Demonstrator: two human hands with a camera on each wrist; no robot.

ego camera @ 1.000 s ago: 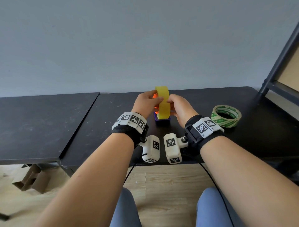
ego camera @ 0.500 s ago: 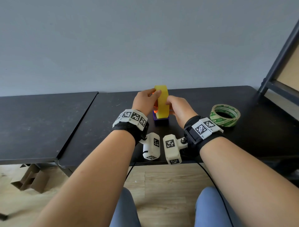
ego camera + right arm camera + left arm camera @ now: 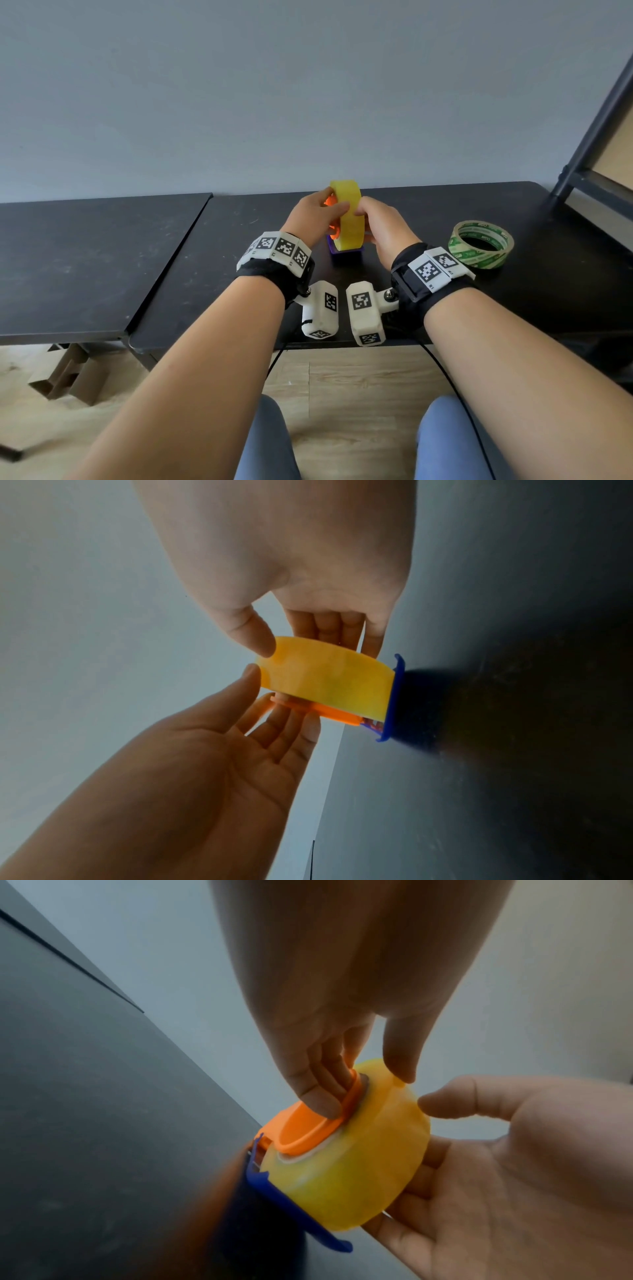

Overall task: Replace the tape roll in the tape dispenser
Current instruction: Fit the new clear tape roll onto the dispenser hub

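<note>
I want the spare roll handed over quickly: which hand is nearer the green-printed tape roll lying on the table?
Right. The right hand grips the yellow roll just left of the green-printed roll; the left hand sits beyond it.

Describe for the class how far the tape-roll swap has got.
Done, apparently: a green-printed tape roll lies aside on the black table. In hand: the yellow tape roll stands on edge over the dispenser's blue base, left hand on the orange hub, right hand holding the roll. Left: seating it fully; whether it has locked in cannot be told.
</note>
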